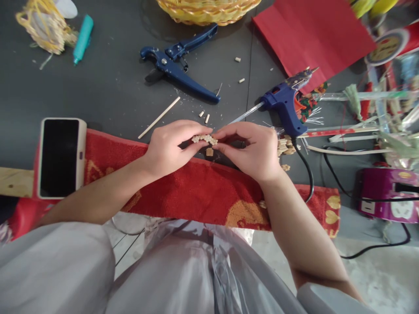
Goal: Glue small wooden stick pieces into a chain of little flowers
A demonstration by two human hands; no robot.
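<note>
Between my two hands is a small curved cluster of short pale sticks (204,139), their cut ends facing up. My left hand (173,146) pinches its left end between thumb and fingers. At its right end, the thumb and fingers of my right hand (250,146) are closed on it too. Just below the cluster lies a small tan block (210,151). Beyond my hands are a few cut stick pieces (207,118) and a longer thin stick (159,117). A blue glue gun (284,102) rests to the right, its clear glue stick reaching toward my right hand.
A blue ratchet cutter (180,65) lies ahead, below a yellow woven basket (209,11). Red paper (314,39) is at the upper right. A red towel (196,192) runs along the front edge, with a phone (60,157) at left. A purple power box (388,194) and cables sit right.
</note>
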